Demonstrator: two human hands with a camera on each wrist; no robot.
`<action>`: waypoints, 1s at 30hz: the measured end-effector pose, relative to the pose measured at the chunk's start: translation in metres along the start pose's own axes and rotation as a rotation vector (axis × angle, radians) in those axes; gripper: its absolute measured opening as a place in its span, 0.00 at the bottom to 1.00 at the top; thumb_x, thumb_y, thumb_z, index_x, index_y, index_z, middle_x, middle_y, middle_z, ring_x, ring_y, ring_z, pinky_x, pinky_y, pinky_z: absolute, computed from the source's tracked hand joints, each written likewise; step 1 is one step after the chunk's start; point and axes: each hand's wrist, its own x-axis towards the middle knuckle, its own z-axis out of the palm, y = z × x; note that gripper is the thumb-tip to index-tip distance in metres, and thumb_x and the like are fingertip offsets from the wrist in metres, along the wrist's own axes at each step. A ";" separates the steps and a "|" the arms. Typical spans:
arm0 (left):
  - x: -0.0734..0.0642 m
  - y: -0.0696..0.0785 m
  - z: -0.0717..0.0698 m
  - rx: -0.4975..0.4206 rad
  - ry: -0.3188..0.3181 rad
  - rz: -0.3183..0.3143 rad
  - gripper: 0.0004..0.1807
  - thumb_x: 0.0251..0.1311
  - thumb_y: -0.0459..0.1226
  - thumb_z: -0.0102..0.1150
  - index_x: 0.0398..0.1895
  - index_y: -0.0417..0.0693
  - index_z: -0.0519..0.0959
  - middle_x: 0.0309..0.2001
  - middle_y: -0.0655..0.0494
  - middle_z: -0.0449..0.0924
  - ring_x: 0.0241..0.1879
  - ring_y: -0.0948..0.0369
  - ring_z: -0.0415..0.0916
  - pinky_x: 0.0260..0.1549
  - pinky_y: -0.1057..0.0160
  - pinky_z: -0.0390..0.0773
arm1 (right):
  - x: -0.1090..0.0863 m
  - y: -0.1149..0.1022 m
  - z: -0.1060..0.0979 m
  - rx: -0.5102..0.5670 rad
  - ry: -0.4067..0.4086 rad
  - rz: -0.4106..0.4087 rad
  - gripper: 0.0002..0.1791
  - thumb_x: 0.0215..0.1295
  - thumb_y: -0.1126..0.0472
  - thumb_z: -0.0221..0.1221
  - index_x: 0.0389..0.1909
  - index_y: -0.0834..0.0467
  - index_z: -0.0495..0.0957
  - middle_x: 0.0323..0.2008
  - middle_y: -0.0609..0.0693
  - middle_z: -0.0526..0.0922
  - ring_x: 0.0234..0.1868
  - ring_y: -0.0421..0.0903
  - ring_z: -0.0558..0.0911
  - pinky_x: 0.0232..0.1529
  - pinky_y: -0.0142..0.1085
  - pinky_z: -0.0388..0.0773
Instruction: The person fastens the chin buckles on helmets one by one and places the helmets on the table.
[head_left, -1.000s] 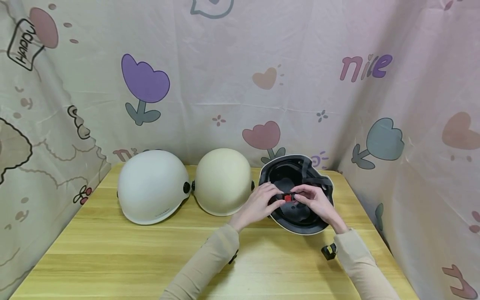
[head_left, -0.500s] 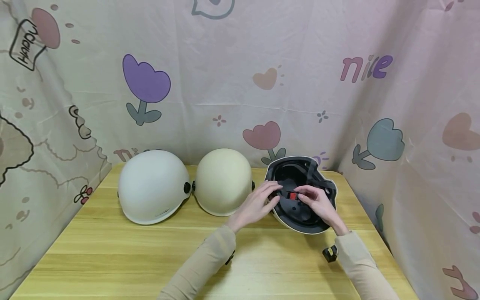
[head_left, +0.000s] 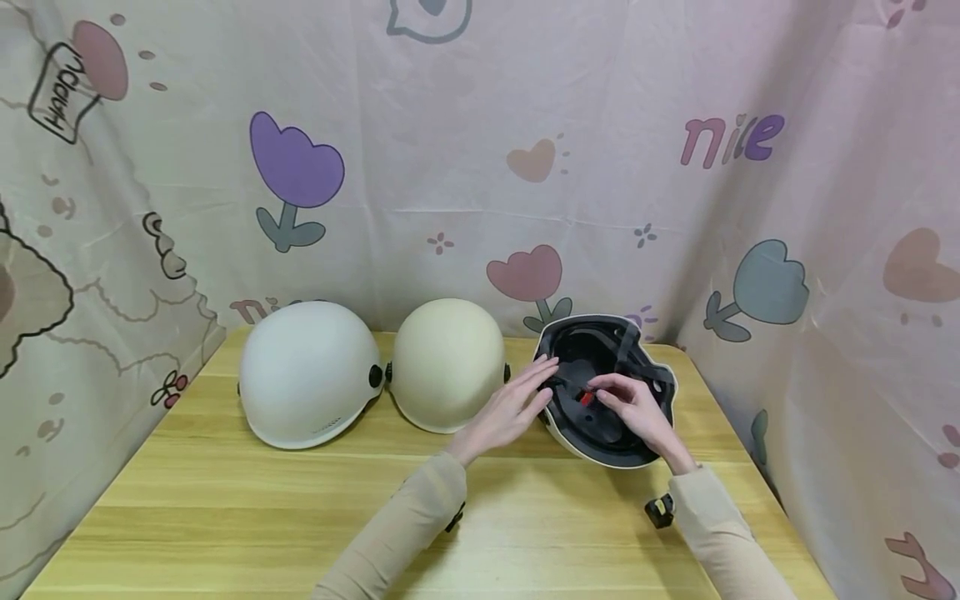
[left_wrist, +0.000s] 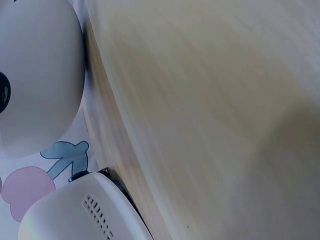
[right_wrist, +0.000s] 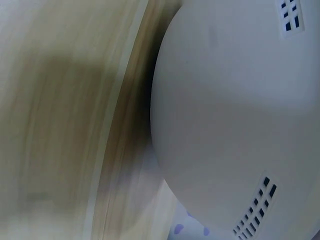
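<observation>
An upturned helmet [head_left: 600,454] lies at the table's back right, its black padded inside facing up. Over its inside my right hand [head_left: 637,410] pinches a red buckle [head_left: 586,399] on the chin strap between thumb and fingers. My left hand [head_left: 508,414] is at the helmet's left rim, fingers extended and apart from the buckle; whether they touch the rim or strap is hard to tell. The helmet's pale vented shell [right_wrist: 235,115] fills much of the right wrist view. Part of the shell [left_wrist: 90,215] also shows low in the left wrist view. Neither wrist view includes a hand.
To the left, a white helmet [head_left: 307,375] and a cream helmet [head_left: 448,367] stand upright side by side. All three are on a wooden table [head_left: 247,517]. A printed curtain [head_left: 420,167] hangs behind and along both sides.
The left hand has drawn away leftward from the buckle, its fingers straightening. The right hand keeps the red buckle, which has tilted. The upturned helmet has shifted slightly right.
</observation>
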 end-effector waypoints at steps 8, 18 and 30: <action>-0.003 -0.005 -0.001 -0.038 -0.021 -0.023 0.28 0.80 0.46 0.40 0.77 0.47 0.62 0.80 0.60 0.56 0.81 0.59 0.48 0.78 0.48 0.55 | -0.001 -0.002 0.002 0.031 0.009 -0.016 0.13 0.73 0.67 0.57 0.52 0.70 0.80 0.50 0.72 0.82 0.44 0.36 0.82 0.46 0.20 0.78; -0.007 -0.007 -0.003 -0.088 -0.011 -0.019 0.27 0.80 0.45 0.41 0.77 0.49 0.62 0.79 0.59 0.57 0.79 0.57 0.54 0.77 0.51 0.58 | -0.002 -0.006 0.006 0.028 0.009 -0.089 0.11 0.71 0.68 0.59 0.50 0.68 0.81 0.45 0.64 0.85 0.43 0.41 0.84 0.45 0.22 0.80; -0.010 -0.013 -0.002 -0.185 0.041 -0.028 0.25 0.79 0.41 0.42 0.74 0.42 0.66 0.78 0.50 0.61 0.79 0.53 0.54 0.77 0.45 0.57 | -0.002 -0.016 0.013 0.030 -0.029 -0.079 0.12 0.68 0.66 0.62 0.50 0.65 0.81 0.45 0.66 0.86 0.43 0.32 0.83 0.46 0.23 0.80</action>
